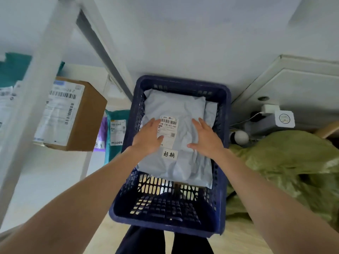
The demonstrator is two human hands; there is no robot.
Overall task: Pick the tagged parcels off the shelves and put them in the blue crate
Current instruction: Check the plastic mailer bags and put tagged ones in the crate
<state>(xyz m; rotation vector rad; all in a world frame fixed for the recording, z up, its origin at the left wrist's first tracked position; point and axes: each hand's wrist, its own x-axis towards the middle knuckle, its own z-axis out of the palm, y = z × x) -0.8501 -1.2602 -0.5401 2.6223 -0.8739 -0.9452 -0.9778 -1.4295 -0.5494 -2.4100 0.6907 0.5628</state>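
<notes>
A blue slatted crate [222, 162] stands on the floor in front of me. Inside it lies a pale grey mailer bag [183, 107] with a barcode label and a small white tag with black characters [170, 154]. Another grey bag shows beneath it at the crate's far right. My left hand [148, 137] lies flat on the bag's left side, fingers straight, partly covering the label. My right hand [206, 136] lies flat on its right side, fingers spread.
White shelving [34, 92] stands at the left, holding a cardboard box [73, 114] with labels, plus teal [117, 132] and purple parcels lower down. A green sack [286, 162] lies right of the crate. A power strip with chargers [271, 116] sits by the wall.
</notes>
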